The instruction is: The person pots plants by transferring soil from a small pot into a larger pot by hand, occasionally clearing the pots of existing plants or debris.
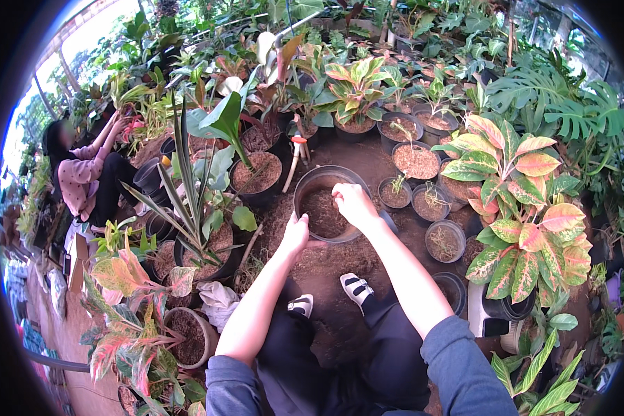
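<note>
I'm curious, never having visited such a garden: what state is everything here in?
Black pot, open, partly filled with soil
Left fingers, at the pot's rim
Right fingers, bent, inside the pot
Wooden-handled tool, slanted
Pink-and-green plant, leafy, potted
White sandals, worn
Co-worker's arms, raised

This looks like a plant nursery or a garden full of potted plants. A bushy pink and green plant stands at the right, and small round pots sit near it on brown dirt. Big split leaves hang at the upper right.
</note>
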Demonstrator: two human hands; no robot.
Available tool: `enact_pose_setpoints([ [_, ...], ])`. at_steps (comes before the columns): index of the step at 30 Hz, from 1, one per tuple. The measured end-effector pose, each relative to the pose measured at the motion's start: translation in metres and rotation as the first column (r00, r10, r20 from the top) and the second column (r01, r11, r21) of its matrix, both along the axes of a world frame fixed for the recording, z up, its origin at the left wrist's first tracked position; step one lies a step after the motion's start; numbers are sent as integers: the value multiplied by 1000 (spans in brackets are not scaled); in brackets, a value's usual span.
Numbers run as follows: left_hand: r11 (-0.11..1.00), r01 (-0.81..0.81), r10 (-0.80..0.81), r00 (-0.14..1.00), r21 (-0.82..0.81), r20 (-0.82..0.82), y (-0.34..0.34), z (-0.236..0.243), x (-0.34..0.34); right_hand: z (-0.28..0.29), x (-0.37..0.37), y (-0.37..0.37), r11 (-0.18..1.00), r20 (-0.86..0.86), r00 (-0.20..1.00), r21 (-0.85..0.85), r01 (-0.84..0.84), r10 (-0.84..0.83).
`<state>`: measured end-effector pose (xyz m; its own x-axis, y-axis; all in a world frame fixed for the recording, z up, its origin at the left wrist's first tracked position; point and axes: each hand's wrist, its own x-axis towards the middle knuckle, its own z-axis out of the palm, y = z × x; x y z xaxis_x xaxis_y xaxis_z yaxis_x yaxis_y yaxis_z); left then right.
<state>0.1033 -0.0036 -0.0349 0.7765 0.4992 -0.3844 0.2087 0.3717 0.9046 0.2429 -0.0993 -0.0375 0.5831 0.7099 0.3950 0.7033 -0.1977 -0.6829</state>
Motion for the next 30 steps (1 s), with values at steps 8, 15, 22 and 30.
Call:
enact_pose_setpoints([
  [8, 999, -11, 12, 1000, -41, 25, -12, -1, 25, 24, 24, -21, 991, -33, 999, 131, 37, -33],
  [15, 988, -112, 107, 993, 108, 53, 17, -15, 2, 77, 12, -67, 954, 0, 977, 218, 207, -212],
  [22, 994, -100, 98, 995, 45, 33, 38, -5, -46, 18, 37, -76, 971, -117, 978, -183, 152, -175],
  [30, 992, -126, 127, 985, -12, 116, 54, 3, -79, 63, 0, -36, 956, 36, 970, 185, 228, -239],
])
